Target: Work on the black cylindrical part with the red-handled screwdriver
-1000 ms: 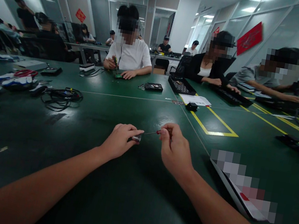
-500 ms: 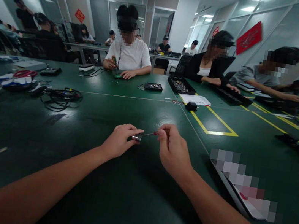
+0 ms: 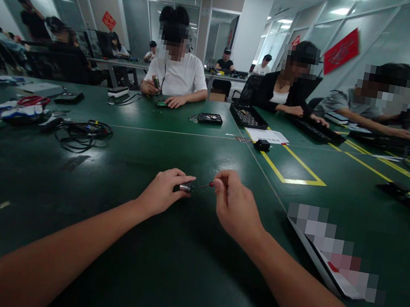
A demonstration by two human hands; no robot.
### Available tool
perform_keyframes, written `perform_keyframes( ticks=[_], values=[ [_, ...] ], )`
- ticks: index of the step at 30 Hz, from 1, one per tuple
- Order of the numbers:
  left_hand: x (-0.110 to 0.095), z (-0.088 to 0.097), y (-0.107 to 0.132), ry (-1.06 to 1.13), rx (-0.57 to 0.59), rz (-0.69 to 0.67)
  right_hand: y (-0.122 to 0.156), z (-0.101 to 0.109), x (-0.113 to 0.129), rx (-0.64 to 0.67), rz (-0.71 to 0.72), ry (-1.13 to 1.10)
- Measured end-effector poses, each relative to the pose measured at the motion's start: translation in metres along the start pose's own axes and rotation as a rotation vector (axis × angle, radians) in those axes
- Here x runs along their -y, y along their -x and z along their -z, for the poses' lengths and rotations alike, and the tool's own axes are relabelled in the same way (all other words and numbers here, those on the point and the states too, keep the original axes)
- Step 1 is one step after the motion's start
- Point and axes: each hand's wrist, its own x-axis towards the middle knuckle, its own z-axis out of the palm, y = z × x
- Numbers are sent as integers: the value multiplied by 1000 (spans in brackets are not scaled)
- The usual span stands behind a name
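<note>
Between the thumb and fingers of my left hand (image 3: 162, 192) is a small dark and silvery cylinder-like part (image 3: 185, 187), lying roughly sideways just over the green table (image 3: 113, 243). My right hand (image 3: 238, 202) pinches a thin screwdriver (image 3: 211, 184) by its red handle, most of which the fingers cover. Its slim shaft slants down to the left, and the tip is close to the right end of the small part. Whether the tip touches it I cannot tell.
To the right lies a white booklet-like object (image 3: 330, 255), partly blurred out. Coiled black cables (image 3: 87, 135) are on the left. Farther off are a hard drive (image 3: 210, 118), a small black block (image 3: 262, 145) and a tray of small parts (image 3: 249, 116). Several people sit across the table.
The small part in my left hand has turned slightly and shifted a little left. The screwdriver's tip now sits a bit lower, while both hands stay almost in place.
</note>
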Motion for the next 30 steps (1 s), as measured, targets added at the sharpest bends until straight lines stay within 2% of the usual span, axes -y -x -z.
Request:
perform_keyframes(
  ticks=[11,21,24,28,30],
  values=[
    [4,-3,1,110,23,16,-3,-3,-4,-18,-95,43],
    [-8,9,-5,83,2,97,-5,7,-5,-134,-146,30],
    [-14,10,-9,82,52,91,-7,9,-4,-162,-148,20],
    [-20,6,-18,42,177,129,-8,11,-4,-179,-156,26],
    [-21,2,-23,1,233,92,-8,11,-4,-178,-157,24]
  ],
)
